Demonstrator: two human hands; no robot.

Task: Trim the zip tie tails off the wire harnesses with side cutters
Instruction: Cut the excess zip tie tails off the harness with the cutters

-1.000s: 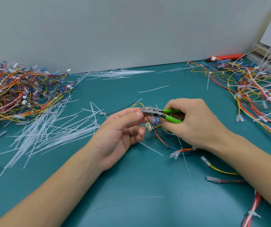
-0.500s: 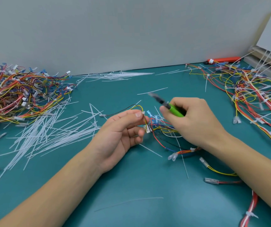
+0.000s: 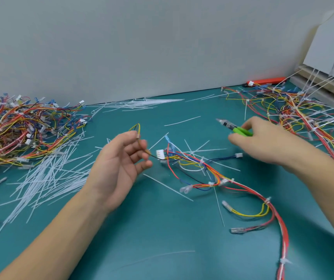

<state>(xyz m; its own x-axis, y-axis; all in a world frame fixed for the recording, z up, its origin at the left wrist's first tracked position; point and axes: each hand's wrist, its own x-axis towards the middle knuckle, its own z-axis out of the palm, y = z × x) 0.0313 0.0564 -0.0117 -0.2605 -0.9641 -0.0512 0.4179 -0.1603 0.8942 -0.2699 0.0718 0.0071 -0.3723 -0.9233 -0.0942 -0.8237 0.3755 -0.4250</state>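
Observation:
A multicoloured wire harness point(image 3: 202, 168) lies on the teal mat between my hands, with a white connector point(image 3: 160, 154) at its left end and white zip ties along it. My left hand point(image 3: 119, 164) pinches a yellow and black wire loop point(image 3: 138, 130) of this harness between thumb and forefinger. My right hand point(image 3: 263, 142) grips the green-handled side cutters point(image 3: 234, 128), jaws pointing up and left, raised above the mat to the right of the harness and clear of it.
A heap of harnesses point(image 3: 20, 130) sits at the left, and another tangle point(image 3: 303, 118) with long uncut ties at the right. Cut zip tie tails point(image 3: 46, 178) litter the mat left of my left hand. An orange tool point(image 3: 267, 80) lies by the wall.
The cutters left the harness and swung up and to the right with my right hand. My left hand lifted the wire loop and drew left, exposing the white connector.

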